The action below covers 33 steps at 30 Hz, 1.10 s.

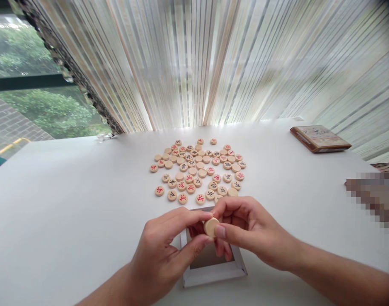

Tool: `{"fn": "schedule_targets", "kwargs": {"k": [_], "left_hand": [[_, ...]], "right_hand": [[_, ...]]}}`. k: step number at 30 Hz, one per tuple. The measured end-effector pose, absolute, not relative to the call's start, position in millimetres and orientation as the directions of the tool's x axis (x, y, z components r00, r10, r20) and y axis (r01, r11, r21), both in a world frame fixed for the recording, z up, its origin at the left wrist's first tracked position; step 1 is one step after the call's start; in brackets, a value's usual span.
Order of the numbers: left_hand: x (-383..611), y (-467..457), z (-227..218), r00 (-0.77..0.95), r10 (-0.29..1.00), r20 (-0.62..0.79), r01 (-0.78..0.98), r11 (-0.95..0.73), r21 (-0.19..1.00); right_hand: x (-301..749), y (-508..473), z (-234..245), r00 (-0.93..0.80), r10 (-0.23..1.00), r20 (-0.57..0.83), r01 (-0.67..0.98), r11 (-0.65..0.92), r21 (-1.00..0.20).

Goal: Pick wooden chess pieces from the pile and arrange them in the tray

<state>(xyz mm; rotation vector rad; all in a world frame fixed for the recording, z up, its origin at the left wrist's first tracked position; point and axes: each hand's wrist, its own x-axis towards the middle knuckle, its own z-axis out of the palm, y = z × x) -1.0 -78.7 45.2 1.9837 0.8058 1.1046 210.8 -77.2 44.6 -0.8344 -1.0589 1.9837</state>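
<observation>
Two hands, the left hand point(164, 250) and right hand point(262, 231), meet above one white table point(69, 208) and one open box point(213, 275), together pinching one round game piece point(210, 228), blank face toward the camera; dozens of loose pieces point(199, 159) lie beyond.

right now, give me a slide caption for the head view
Left hand and right hand hold a disc, blank side showing, above a white-rimmed tray; character-marked discs lie beyond.
</observation>
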Motion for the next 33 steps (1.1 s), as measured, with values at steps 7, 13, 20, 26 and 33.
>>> {"fn": "schedule_targets", "kwargs": {"k": [7, 13, 20, 26, 33], "left_hand": [[-0.2, -77.5, 46.5, 0.425, 0.81, 0.405, 0.149, -0.504, 0.851], [-0.2, -78.3, 45.9, 0.41, 0.823, 0.393, 0.137, -0.482, 0.866], [-1.0, -78.7, 43.5, 0.412, 0.822, 0.393, 0.121, -0.477, 0.871], [-0.3, -78.6, 39.1, 0.38, 0.839, 0.389, 0.094, -0.453, 0.886], [-0.3, -76.4, 39.6, 0.311, 0.827, 0.469, 0.174, -0.534, 0.827]], "right_hand": [[215.4, -75.9, 38.6, -0.549, 0.826, -0.125, -0.346, -0.361, -0.866], [215.1, -76.4, 37.8, -0.546, 0.831, -0.106, -0.366, -0.351, -0.862], [214.3, -77.3, 42.3, -0.524, 0.834, -0.171, -0.28, -0.359, -0.89], [213.5, -81.3, 43.2, -0.436, 0.898, -0.058, -0.222, -0.17, -0.96], [216.5, -84.4, 40.8, -0.372, 0.899, 0.232, 0.03, 0.262, -0.965]]}}
